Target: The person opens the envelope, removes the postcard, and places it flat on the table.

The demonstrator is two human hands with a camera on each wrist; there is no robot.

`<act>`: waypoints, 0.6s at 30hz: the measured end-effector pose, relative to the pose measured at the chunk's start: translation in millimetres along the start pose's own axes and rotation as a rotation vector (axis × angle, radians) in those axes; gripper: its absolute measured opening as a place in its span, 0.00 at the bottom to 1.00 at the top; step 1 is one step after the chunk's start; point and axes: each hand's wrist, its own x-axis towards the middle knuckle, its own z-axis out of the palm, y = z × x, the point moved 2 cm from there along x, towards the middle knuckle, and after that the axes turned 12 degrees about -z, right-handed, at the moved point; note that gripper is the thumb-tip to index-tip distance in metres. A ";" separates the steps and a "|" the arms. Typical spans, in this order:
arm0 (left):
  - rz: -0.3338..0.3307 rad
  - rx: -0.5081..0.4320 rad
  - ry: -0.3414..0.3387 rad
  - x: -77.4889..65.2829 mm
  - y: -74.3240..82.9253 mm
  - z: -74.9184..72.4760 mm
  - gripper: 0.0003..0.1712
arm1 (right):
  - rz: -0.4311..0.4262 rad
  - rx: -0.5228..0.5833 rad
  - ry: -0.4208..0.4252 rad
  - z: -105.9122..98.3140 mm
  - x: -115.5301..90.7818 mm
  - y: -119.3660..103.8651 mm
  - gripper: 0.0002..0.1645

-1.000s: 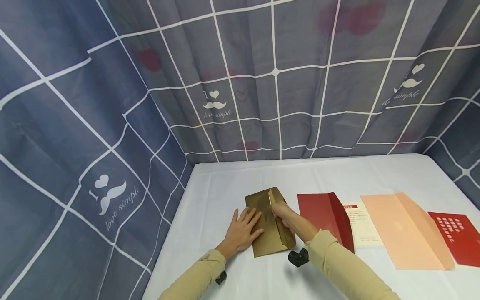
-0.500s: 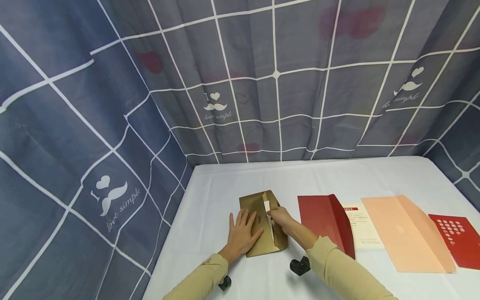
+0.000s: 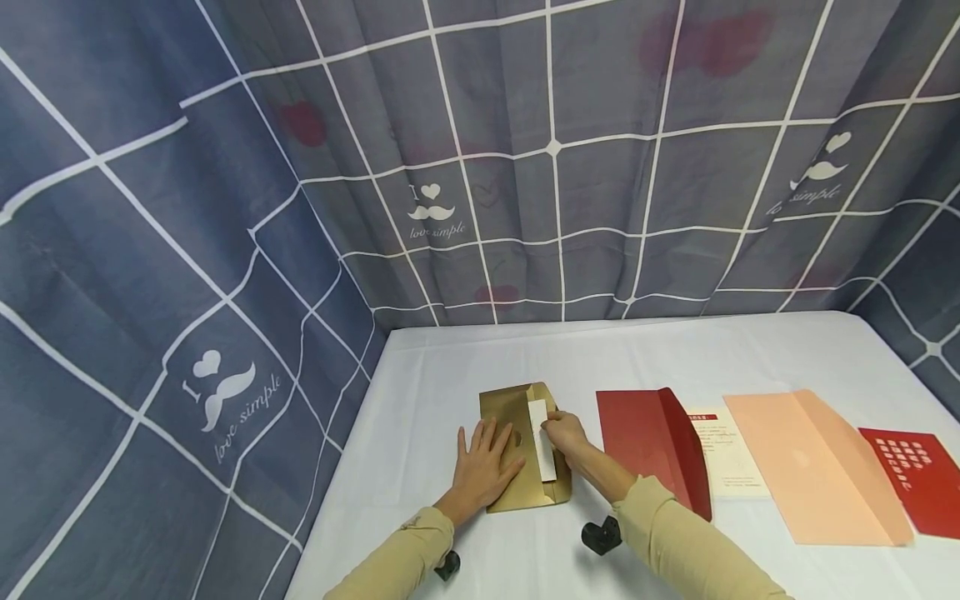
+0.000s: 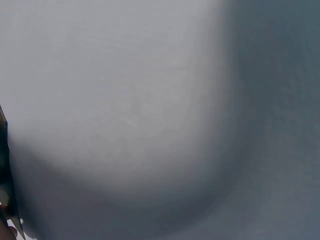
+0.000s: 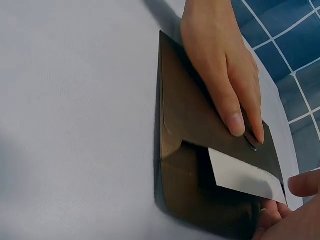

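Note:
A gold envelope (image 3: 504,405) lies on the white-covered table with its flap turned open to the right. My left hand (image 3: 480,471) rests on the envelope's body, fingers spread and straight. A strip of white paper (image 3: 542,454) sticks partly out of the envelope's mouth; the rest of it is hidden inside. At the strip's right edge, my right hand (image 3: 564,433) pinches the paper. In the right wrist view, the right fingers (image 5: 270,215) lie under a corner of the white paper (image 5: 245,177), over the flap side. The left wrist view shows mostly blurred white cloth.
To the right lie a red envelope (image 3: 630,425), a cream printed sheet (image 3: 723,454) partly beneath it, a peach envelope (image 3: 802,467) and a red card with white characters (image 3: 911,479). A grey-blue checked curtain (image 3: 517,200) stands behind and at the sides.
The white paper has come out of the gold envelope toward the right, with my right hand at its edge. The envelope has shifted slightly left. My left hand stays on it.

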 end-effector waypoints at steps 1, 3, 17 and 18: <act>-0.001 0.007 0.000 -0.2 -0.9 0.4 0.38 | -0.006 -0.011 0.011 -0.4 0.6 0.6 0.25; -0.001 0.013 -0.003 -0.5 -2.9 1.1 0.38 | -0.011 -0.025 0.028 -1.8 1.4 1.4 0.26; -0.042 -0.115 0.001 1.4 -8.3 1.1 0.39 | -0.077 -0.082 0.082 -5.3 2.8 4.8 0.27; -0.045 -0.116 0.009 1.3 -8.0 2.0 0.39 | -0.088 -0.090 0.089 -5.0 2.9 4.9 0.26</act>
